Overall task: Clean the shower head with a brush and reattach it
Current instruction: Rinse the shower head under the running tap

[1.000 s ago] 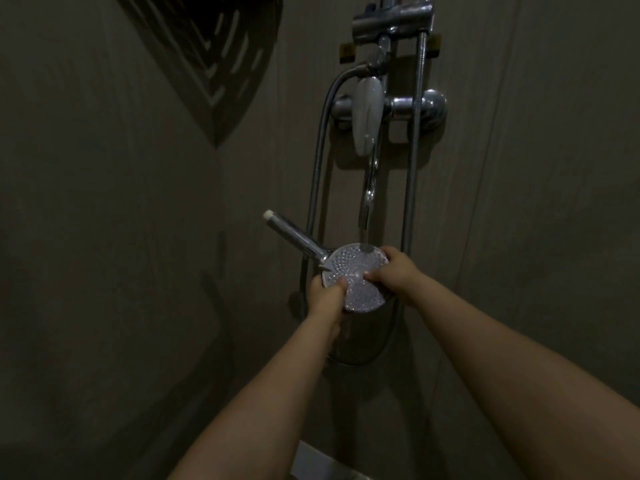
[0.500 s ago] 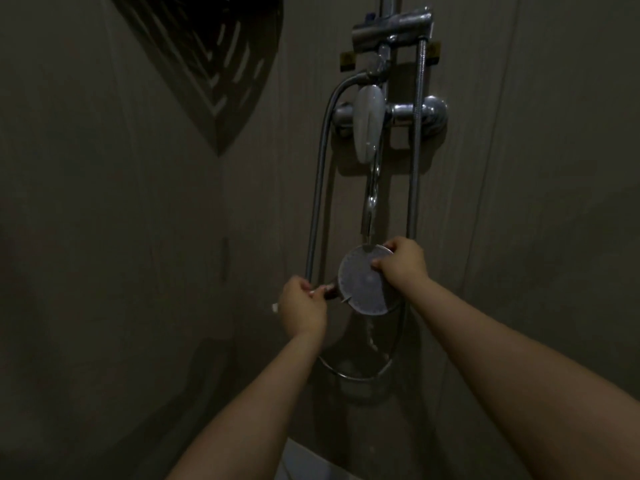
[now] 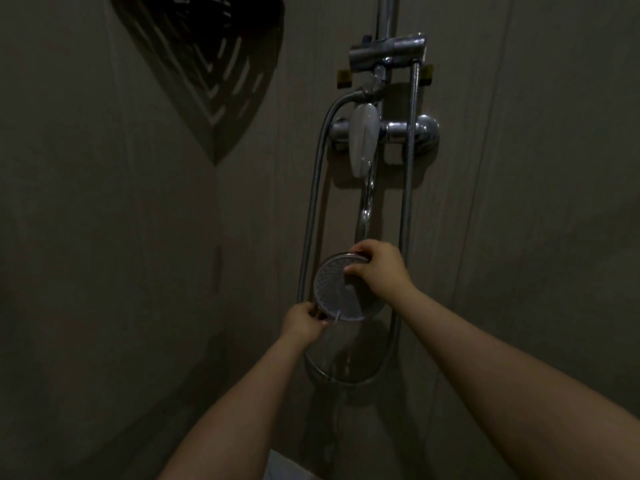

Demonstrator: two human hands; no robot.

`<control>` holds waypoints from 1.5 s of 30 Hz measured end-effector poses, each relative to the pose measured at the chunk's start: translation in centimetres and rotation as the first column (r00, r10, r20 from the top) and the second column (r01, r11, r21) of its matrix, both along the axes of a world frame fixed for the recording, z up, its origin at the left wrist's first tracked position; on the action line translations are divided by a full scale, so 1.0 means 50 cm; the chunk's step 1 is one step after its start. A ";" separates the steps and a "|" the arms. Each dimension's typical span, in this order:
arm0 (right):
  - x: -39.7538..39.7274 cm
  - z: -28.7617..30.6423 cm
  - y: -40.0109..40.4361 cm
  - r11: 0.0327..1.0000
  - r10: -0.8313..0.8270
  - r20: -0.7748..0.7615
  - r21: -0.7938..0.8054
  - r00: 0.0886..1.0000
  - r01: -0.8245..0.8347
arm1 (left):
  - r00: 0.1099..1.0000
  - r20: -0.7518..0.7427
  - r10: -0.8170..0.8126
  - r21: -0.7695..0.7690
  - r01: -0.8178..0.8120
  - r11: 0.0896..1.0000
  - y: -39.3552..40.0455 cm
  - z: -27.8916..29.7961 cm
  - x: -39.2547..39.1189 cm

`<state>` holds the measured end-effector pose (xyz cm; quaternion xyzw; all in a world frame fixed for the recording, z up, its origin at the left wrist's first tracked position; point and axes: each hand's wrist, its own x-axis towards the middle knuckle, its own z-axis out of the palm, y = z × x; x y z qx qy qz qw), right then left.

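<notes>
Two hands meet on the round, grey perforated shower head point(image 3: 337, 294), which we see low in front of the tiled wall, between the loops of the ribbed metal hose point(image 3: 311, 209). Our right hand point(image 3: 379, 268) curls over its upper rim, thumb on the face. Our left hand point(image 3: 303, 322) pinches its lower left edge, fingers bent. Above hangs the chrome mixer tap with its white lever point(image 3: 363, 140).

head cam | 1 view | faces forward-down | near shower head point(image 3: 337, 289)
</notes>
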<state>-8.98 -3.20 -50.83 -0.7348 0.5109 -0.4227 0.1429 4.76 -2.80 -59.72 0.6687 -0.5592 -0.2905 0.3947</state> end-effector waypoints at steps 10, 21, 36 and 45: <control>0.018 0.056 0.012 0.824 -0.286 -0.294 -0.561 0.912 0.078 | 0.965 -0.197 0.172 -0.052 -0.186 0.981 -0.001 -0.001 0.015; -0.012 0.127 -0.022 0.695 -0.487 -0.398 -0.716 0.778 0.069 | 0.899 -0.373 0.228 0.014 -0.240 0.971 -0.007 -0.010 0.029; -0.020 0.111 -0.007 0.748 -0.566 -0.535 -0.654 0.628 0.117 | 0.807 -0.555 0.201 -0.028 -0.259 0.965 0.026 0.016 0.051; 0.023 0.093 0.034 0.830 -0.417 -0.415 -0.535 0.809 0.153 | 0.819 -0.513 0.258 -0.102 -0.356 0.929 0.052 0.073 0.066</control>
